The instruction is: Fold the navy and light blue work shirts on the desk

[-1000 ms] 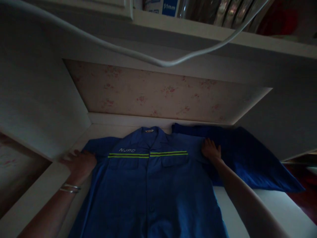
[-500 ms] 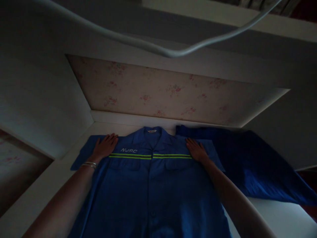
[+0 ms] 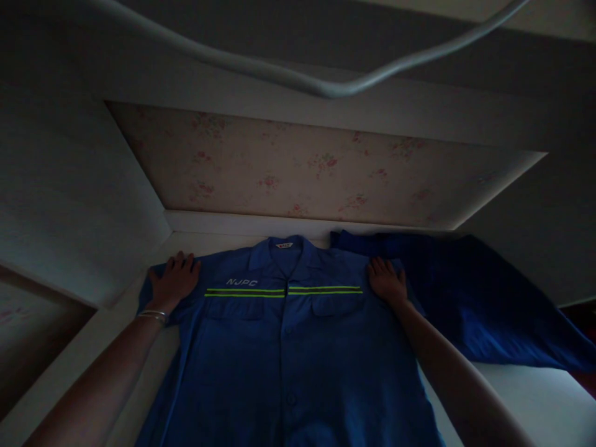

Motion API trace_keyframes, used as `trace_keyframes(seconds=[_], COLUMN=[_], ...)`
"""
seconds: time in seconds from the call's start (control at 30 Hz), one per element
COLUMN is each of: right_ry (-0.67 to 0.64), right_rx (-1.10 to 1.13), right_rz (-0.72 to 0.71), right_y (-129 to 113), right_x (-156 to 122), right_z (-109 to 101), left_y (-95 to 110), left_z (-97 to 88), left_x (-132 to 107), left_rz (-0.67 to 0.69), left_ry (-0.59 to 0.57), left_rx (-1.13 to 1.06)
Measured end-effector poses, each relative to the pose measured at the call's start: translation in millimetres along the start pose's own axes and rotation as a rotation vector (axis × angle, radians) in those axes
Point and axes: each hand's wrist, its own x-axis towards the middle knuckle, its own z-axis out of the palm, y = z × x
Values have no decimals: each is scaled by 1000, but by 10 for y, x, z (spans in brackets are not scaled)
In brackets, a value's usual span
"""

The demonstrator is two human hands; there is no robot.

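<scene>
A blue work shirt [image 3: 288, 347] with two yellow-green chest stripes and white lettering lies face up, buttoned, collar toward the back wall, on a white surface [image 3: 526, 397]. My left hand [image 3: 174, 279] lies flat and open on the shirt's left shoulder and sleeve, a bracelet on its wrist. My right hand [image 3: 386, 280] lies flat and open on the shirt's right shoulder. Both arms reach forward along the shirt's sides.
A second dark blue garment [image 3: 470, 298] lies spread to the right of the shirt. A floral papered wall panel [image 3: 307, 167] closes the back, with white side walls around the nook. A white cable [image 3: 298, 77] hangs across the top. The scene is dim.
Both hands have slid outward across the shirt from near the chest stripes to the shoulders, and the left sleeve is pressed flatter.
</scene>
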Motion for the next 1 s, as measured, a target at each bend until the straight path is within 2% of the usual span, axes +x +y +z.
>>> trace_keyframes(seconds=[0.07, 0.13, 0.2, 0.27, 0.37, 0.47, 0.6, 0.7, 0.8, 0.87, 0.93, 1.0], right_ry=[35, 98, 103, 32, -60, -89, -88, -94, 32, 141, 166, 127], right_rx=[40, 72, 86, 80, 48, 21, -25, -23, 29, 76, 99, 78], right_rz=[1, -99, -287, -431, -452, -352, -184, -102, -80, -155, -270, -360], right_y=[-134, -325, -516, -631, -559, -256, 162, 257, 100, -85, -251, -337], right_x=[-50, -155, -304, -460, -622, -678, -694, -754, -951, -1184, -1463, -1719], right_z=[-91, -153, -153, -94, 16, 47, -35, -159, -277, -293, -236, -125], left_y=[203, 451, 648, 717, 557, 212, -189, -229, 1, 227, 410, 464], left_z=[-78, -99, -51, 36, 134, 123, -29, -200, -358, -401, -375, -305], left_x=[-94, -229, -380, -509, -599, -591, -579, -704, -1092, -1490, -1914, -2268], left_rz=[100, 245, 326, 323, 265, 211, 173, 161, 189, 248, 291, 277], left_ry=[123, 175, 94, -38, -164, -199, -198, -147, 20, 85, 67, 49], left_rx=[29, 30, 23, 33, 49, 51, 88, 129, 131, 108, 107, 133])
